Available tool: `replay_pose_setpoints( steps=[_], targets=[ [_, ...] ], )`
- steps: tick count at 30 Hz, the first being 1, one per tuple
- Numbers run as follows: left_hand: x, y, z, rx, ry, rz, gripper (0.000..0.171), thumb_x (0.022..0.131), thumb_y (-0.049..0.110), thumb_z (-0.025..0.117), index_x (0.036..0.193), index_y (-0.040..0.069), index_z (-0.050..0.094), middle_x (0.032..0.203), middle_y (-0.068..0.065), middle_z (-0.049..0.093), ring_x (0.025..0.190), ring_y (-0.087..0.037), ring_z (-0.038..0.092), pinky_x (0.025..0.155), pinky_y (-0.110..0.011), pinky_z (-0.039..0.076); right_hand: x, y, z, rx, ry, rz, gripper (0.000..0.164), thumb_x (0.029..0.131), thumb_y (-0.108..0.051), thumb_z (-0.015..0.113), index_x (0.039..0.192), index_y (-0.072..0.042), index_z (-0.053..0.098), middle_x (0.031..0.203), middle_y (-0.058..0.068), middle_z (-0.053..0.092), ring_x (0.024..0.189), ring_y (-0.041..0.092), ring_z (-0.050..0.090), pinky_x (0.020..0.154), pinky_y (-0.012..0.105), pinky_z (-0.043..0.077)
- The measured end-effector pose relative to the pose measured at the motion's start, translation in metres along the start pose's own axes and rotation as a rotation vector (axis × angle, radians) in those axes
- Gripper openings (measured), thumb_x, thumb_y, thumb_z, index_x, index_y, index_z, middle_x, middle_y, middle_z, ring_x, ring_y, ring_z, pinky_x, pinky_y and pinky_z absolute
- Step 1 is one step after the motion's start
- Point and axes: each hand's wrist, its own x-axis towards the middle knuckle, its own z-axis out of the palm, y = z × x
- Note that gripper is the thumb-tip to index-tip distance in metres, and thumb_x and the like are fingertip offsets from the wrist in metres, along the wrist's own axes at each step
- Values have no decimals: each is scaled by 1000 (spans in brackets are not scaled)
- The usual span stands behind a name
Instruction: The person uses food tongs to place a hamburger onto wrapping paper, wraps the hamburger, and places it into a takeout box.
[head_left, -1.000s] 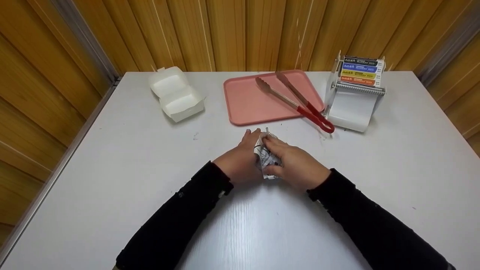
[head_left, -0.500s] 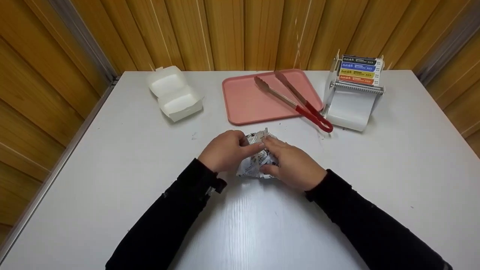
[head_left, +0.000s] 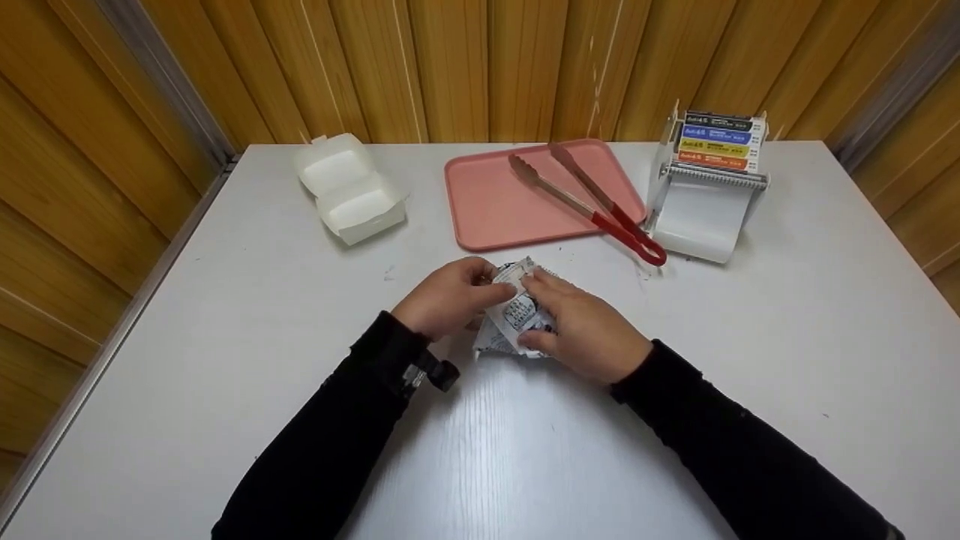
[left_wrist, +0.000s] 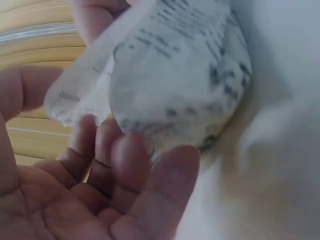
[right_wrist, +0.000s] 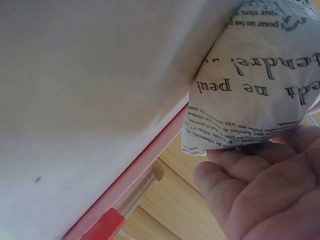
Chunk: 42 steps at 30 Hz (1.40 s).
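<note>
On the table in front of me is a rounded bundle (head_left: 517, 313) in white wrapping paper with black newspaper-style print; what is inside is hidden. My left hand (head_left: 442, 300) is at its left side, with thumb and fingers pinching a paper flap (left_wrist: 80, 97), as the left wrist view shows. My right hand (head_left: 600, 334) holds the bundle's right side, fingers at the far part and thumb at the near part. Large print on the paper (right_wrist: 260, 85) shows in the right wrist view, with the right fingertips against its lower edge.
An opened white clamshell box (head_left: 360, 206) stands at the back left. Behind the hands lies a pink tray (head_left: 484, 202), with red-handled tongs (head_left: 626, 234) across its right side. A label dispenser (head_left: 709, 217) with coloured strips stands at the back right, before a wooden wall (head_left: 450, 67).
The left hand has moved left from against the bundle and drawn back slightly, uncovering its left side. A printed flap now lies across the top. The right hand stays nearly in place.
</note>
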Motion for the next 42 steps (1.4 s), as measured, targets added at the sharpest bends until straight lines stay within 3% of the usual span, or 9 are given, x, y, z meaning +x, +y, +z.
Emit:
replay_pose_setpoints(
  steps=[3,6,10,16,20,23,30,36,42],
  targets=[
    [3,-3,2,-121,-55,-22,26,102,36,67,109,12,69,95,2,69,78,-12,64,68,-29,57,0,-1,0,7,-6,4,87,97,-39,76,165,-9,32,175,11,25,161,28,28,129,51,30],
    [6,-4,3,-166,-69,-32,20,103,30,66,97,11,68,89,2,68,73,-11,62,66,-28,54,0,-1,0,9,0,3,86,97,-39,76,165,-9,33,174,12,26,160,29,29,128,51,31],
    [7,-5,2,-143,-50,-50,20,101,26,66,87,13,62,86,2,67,68,-13,59,63,-29,52,0,1,0,4,-3,-7,87,97,-42,76,166,-11,33,175,12,25,160,30,29,128,52,31],
    [9,-7,1,-147,-50,-89,17,101,25,65,91,11,64,89,-1,71,70,-15,65,68,-32,56,3,12,-10,50,-100,0,93,95,-48,77,168,-22,26,177,5,20,162,30,25,129,54,29],
    [10,-9,1,-176,-56,-95,15,101,22,65,92,10,65,89,-2,72,70,-16,67,71,-33,57,8,24,-21,133,-171,-36,96,89,-38,85,167,-30,30,169,1,38,140,26,51,123,51,37],
    [10,-9,1,-172,-53,-102,14,101,22,65,94,10,65,90,-2,73,72,-17,68,72,-33,58,12,30,-27,157,-195,-65,100,83,-33,91,165,-34,33,164,-3,44,122,22,57,121,50,39],
    [10,-10,0,-146,-46,-113,16,100,25,67,95,10,66,90,-3,73,74,-18,69,72,-33,58,20,30,-20,-5,-153,-123,116,74,-42,96,167,-23,31,171,-1,35,147,27,39,123,50,36],
    [10,-11,1,-156,-54,-106,17,100,27,67,94,11,66,89,-2,72,74,-19,68,71,-32,57,26,25,-9,-146,-83,-144,124,67,-54,96,165,-13,33,161,9,48,134,31,46,120,51,37],
    [11,-13,3,-155,-20,-74,19,100,24,68,87,12,61,84,0,65,71,-18,63,63,-28,52,31,21,-2,-194,-37,-135,108,65,-52,98,150,-9,48,138,10,60,121,31,48,111,50,39]
  ],
)
